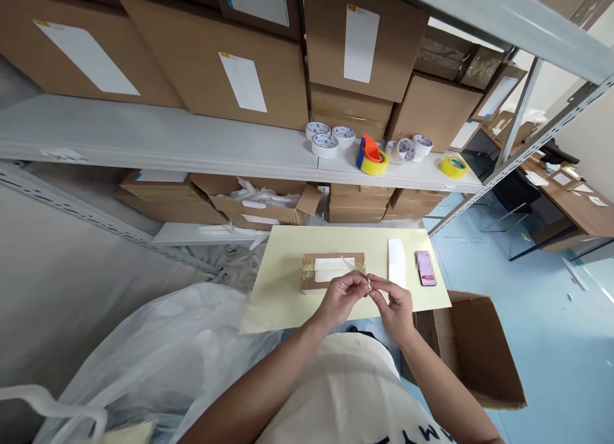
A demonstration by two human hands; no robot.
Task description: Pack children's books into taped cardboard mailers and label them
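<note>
My left hand and my right hand meet fingertip to fingertip above the front part of a pale yellow table. Both pinch a small white scrap, too small to make out whether it is paper or a label. Just behind and left of my hands lies a taped cardboard box with a white label on top. A white paper strip rests right of the box, and a phone with a blurred screen lies further right.
Rolls of white tape and yellow tape stand on the shelf above, with an orange tape dispenser. Large cartons fill the shelf behind. An open carton sits on the floor at right; plastic sheeting bulges at left.
</note>
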